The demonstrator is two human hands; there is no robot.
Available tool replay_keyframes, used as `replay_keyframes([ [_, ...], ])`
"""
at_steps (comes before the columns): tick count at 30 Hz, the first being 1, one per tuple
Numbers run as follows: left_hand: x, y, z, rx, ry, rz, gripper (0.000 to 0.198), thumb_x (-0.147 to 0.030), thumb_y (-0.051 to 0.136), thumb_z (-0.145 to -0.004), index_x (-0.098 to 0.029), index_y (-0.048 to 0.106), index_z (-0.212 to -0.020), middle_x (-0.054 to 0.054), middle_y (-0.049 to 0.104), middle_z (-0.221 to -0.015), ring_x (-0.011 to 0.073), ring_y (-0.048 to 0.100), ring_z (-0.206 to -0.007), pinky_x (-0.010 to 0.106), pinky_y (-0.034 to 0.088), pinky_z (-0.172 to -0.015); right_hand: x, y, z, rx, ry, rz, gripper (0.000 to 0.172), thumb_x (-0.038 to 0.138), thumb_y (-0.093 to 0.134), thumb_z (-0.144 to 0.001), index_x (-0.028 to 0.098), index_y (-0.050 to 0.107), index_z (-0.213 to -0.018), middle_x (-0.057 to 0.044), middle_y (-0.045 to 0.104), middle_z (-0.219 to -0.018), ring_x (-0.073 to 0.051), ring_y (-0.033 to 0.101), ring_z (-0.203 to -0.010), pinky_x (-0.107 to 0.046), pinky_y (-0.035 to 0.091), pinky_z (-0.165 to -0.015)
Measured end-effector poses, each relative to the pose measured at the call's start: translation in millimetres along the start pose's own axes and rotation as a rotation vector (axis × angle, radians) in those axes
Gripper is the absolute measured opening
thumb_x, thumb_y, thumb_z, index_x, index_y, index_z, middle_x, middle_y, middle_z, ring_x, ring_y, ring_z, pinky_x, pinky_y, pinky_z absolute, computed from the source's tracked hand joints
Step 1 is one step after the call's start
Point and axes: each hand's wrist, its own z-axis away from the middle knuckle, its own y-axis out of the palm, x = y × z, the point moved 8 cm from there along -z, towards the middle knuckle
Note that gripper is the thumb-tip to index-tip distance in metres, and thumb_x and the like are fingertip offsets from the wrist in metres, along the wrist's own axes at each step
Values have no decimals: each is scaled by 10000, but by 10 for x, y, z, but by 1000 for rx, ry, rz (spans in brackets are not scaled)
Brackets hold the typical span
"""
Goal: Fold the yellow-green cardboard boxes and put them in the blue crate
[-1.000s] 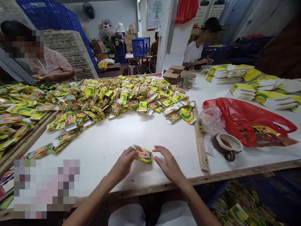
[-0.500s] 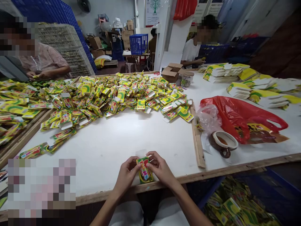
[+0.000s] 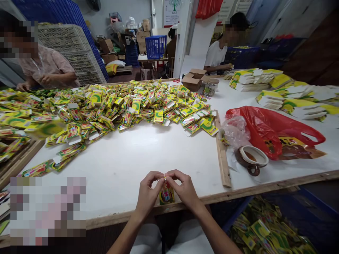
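Observation:
A small yellow-and-green printed carton (image 3: 166, 196) lies at the table's front edge, its lower part showing between my hands. My left hand (image 3: 150, 188) is closed in a pinch at the carton's top end. My right hand (image 3: 182, 188) pinches at the same end, with its thumb and fingertips meeting those of the left. The fingers cover most of the carton's top, so the flap itself is hard to make out. Beyond them, a large heap of similar cartons (image 3: 136, 106) spreads across the back of the white table (image 3: 132, 155).
Right of a wooden strip (image 3: 224, 162) are a brown mug (image 3: 247, 165), a red plastic bag (image 3: 254, 123) and stacks of flat cartons (image 3: 270, 100). A blue crate (image 3: 238, 215) of cartons stands below right. Two people sit across the table, at left (image 3: 50, 67) and right (image 3: 215, 54).
My fingertips have come together over the carton's top end, where before they held its two sides. At left, a blurred yellow carton appears above the heap, and the left co-worker's hands have moved apart.

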Motion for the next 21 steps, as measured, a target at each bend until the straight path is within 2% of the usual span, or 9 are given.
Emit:
replay_keyframes([
  [7, 80, 7, -53, -38, -82, 29, 189, -347, 586, -815, -175, 653, -854, 39, 686, -808, 177, 614, -766, 271, 485, -697, 47, -36, -88, -45, 57, 42, 172, 306, 557, -850, 176, 647, -780, -18, 665, -719, -151, 590, -644, -259, 478, -621],
  [12, 114, 12, 0, 9, -72, 54, 185, -336, 588, -817, -181, 673, -871, 50, 695, -867, 197, 629, -841, 290, 498, -752, -32, 30, -12, 7, 48, -26, 182, 325, 541, -866, 184, 652, -833, -32, 689, -801, -173, 626, -747, -278, 503, -691],
  [16, 62, -9, 40, 34, -2, 8, 166, -317, 593, -815, -188, 695, -840, 64, 689, -907, 213, 629, -893, 312, 499, -796, -53, 69, 33, 14, 46, -70, 163, 303, 547, -859, 188, 660, -842, -40, 697, -831, -190, 635, -790, -292, 508, -726],
  [18, 57, -51, 50, 32, 19, -20, 172, -320, 591, -819, -199, 690, -891, 69, 678, -962, 213, 625, -922, 316, 495, -818, 8, -108, 78, -14, 48, -11, 168, 299, 533, -862, 194, 658, -823, -35, 694, -816, -192, 631, -786, -287, 495, -722],
  [21, 164, -186, 62, -24, -37, -34, 306, -341, 568, -837, -227, 587, -1121, 71, 648, -1061, 199, 624, -929, 327, 490, -834, 120, -692, 229, -30, 110, 211, 194, 329, 511, -865, 210, 643, -785, -13, 675, -745, -184, 611, -721, -271, 465, -661],
])
